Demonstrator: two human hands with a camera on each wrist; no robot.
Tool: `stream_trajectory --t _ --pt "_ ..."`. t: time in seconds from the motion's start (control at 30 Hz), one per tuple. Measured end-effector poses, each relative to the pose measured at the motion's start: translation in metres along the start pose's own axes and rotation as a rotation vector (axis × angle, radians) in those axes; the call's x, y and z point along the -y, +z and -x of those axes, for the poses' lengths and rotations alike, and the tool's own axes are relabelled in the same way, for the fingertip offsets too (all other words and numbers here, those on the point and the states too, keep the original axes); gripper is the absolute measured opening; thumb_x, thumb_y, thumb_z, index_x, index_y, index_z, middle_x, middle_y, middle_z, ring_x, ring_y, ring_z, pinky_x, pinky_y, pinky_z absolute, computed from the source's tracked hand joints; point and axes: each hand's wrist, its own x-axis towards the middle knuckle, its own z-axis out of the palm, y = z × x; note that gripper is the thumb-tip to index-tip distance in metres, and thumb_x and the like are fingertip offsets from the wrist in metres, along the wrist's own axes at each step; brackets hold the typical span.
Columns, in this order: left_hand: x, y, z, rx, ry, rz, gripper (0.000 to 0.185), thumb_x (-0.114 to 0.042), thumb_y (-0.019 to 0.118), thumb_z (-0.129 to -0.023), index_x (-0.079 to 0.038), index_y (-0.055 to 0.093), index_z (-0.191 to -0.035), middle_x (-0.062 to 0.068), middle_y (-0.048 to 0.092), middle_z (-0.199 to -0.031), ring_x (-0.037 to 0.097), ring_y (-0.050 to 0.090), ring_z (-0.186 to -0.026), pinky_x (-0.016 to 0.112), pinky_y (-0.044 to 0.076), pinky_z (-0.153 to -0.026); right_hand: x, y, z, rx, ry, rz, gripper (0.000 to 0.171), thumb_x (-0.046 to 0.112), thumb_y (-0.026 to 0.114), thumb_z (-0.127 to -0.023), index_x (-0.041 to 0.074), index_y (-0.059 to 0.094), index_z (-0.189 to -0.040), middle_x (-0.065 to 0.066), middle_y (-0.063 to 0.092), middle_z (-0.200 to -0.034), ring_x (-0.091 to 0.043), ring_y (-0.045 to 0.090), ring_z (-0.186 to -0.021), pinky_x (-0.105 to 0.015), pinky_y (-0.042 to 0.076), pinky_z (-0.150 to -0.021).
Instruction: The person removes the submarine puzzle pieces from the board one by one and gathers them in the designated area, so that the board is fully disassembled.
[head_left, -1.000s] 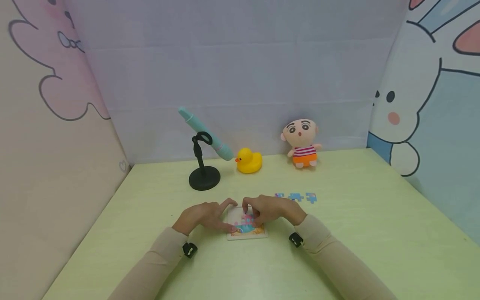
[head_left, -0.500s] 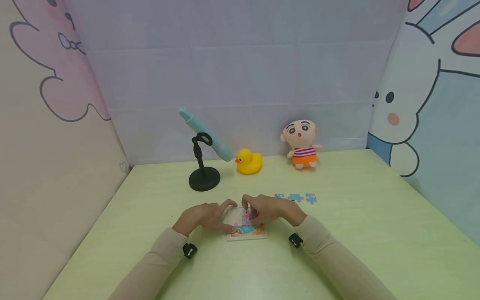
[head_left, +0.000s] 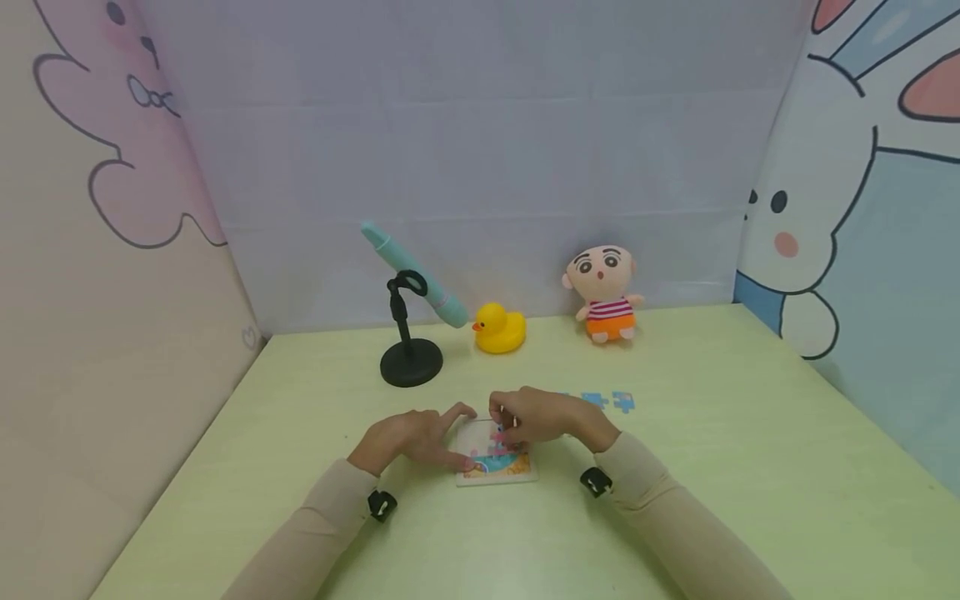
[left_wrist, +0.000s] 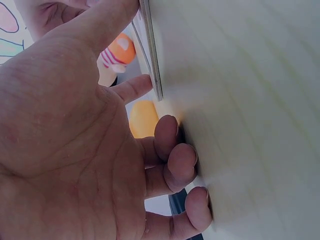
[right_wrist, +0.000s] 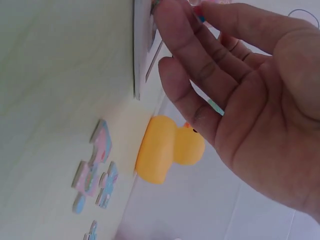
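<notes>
A white-framed jigsaw board (head_left: 459,458) lies flat on the table in front of the person, coloured pieces along its near half. The left hand (head_left: 408,437) spans its left side, thumb on the near-left part and index fingertip at the far-left corner. Its other fingers hang loosely curled beside the board in the left wrist view. Over the board's right part, the right hand (head_left: 542,414) pinches a small pink-and-blue puzzle piece (head_left: 497,437) between thumb and fingers. That piece is mostly hidden by the fingers; a red-and-blue bit shows in the right wrist view.
Several loose puzzle pieces (head_left: 622,401) lie beyond the right hand. Farther back stand a yellow rubber duck (head_left: 499,328), a plush doll (head_left: 609,293) and a black stand (head_left: 411,362) bearing a mint-green microphone-like tube (head_left: 415,273).
The right hand has shifted slightly right over the board, fingers still on the puzzle piece. The left hand stays on the board's edge. The head view has tilted slightly.
</notes>
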Motion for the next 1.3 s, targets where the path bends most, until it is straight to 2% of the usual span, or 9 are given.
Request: stream_trajectory --t 0.23,0.4,0.57,0.7,0.87,1.03,1.2,1.3 --pt "0.000 0.002 0.001 0.000 0.017 0.000 0.076 -0.067 0.067 -0.084 -0.039 0.030 -0.144 0.006 0.055 -0.088 0.022 0.054 -0.072 0.037 0.042 -0.067 -0.004 -0.005 0.005 0.012 -0.058 -0.051 0.015 0.007 0.067 -0.096 0.011 0.054 -0.101 0.001 0.068 -0.087 -0.018 0.066 -0.070 -0.026 0.046 -0.066" --pt "0.001 -0.001 0.000 0.004 0.014 -0.002 0.077 -0.068 0.066 -0.084 -0.039 0.029 -0.145 0.005 0.054 -0.092 0.022 0.055 -0.077 0.040 0.045 -0.071 -0.007 -0.017 0.008 0.020 -0.064 -0.086 0.015 0.004 0.065 -0.096 0.010 0.057 -0.107 -0.002 0.070 -0.088 -0.026 0.070 -0.073 -0.028 0.051 -0.068" --pt "0.001 -0.004 -0.001 0.014 0.016 0.014 0.078 -0.067 0.067 -0.084 -0.038 0.029 -0.146 0.006 0.055 -0.095 0.023 0.056 -0.080 0.041 0.046 -0.075 -0.010 -0.026 0.015 0.015 -0.066 -0.064 0.010 0.005 0.063 -0.098 0.011 0.059 -0.105 -0.004 0.070 -0.084 -0.031 0.070 -0.074 -0.028 0.051 -0.063" --pt "0.000 -0.004 0.000 0.017 0.016 0.020 0.078 -0.066 0.067 -0.084 -0.038 0.029 -0.146 0.006 0.055 -0.097 0.024 0.056 -0.083 0.043 0.047 -0.078 -0.011 -0.032 0.020 0.013 -0.052 -0.077 0.009 0.004 0.062 -0.098 0.009 0.059 -0.104 -0.005 0.070 -0.084 -0.035 0.069 -0.075 -0.035 0.054 -0.066" --pt "0.000 -0.003 0.002 0.014 0.019 0.023 0.077 -0.066 0.067 -0.084 -0.037 0.030 -0.146 0.006 0.055 -0.099 0.023 0.056 -0.086 0.044 0.047 -0.081 -0.016 -0.039 0.026 0.015 -0.035 -0.087 0.008 0.006 0.063 -0.098 0.008 0.059 -0.105 -0.011 0.069 -0.084 -0.036 0.066 -0.076 -0.036 0.053 -0.068" --pt "0.001 -0.004 0.001 0.022 0.033 0.022 0.077 -0.066 0.066 -0.085 -0.037 0.029 -0.147 0.006 0.055 -0.097 0.024 0.056 -0.084 0.042 0.046 -0.079 -0.023 -0.047 0.034 0.021 -0.031 -0.091 0.009 0.007 0.063 -0.098 0.010 0.060 -0.106 -0.015 0.069 -0.084 -0.037 0.065 -0.077 -0.042 0.053 -0.072" --pt "0.001 -0.006 -0.001 0.029 0.035 0.007 0.078 -0.068 0.064 -0.086 -0.037 0.027 -0.147 0.005 0.055 -0.095 0.022 0.055 -0.081 0.038 0.044 -0.075 -0.029 -0.056 0.043 0.025 -0.005 -0.081 0.008 0.011 0.065 -0.098 0.012 0.060 -0.105 -0.013 0.070 -0.083 -0.037 0.065 -0.076 -0.038 0.050 -0.069" --pt "0.001 -0.006 0.000 0.027 0.029 0.013 0.078 -0.068 0.065 -0.085 -0.038 0.028 -0.147 0.005 0.054 -0.094 0.021 0.055 -0.080 0.037 0.044 -0.074 -0.034 -0.061 0.049 0.020 0.009 -0.087 0.009 0.014 0.066 -0.098 0.010 0.060 -0.104 -0.014 0.070 -0.082 -0.039 0.063 -0.075 -0.041 0.051 -0.070"
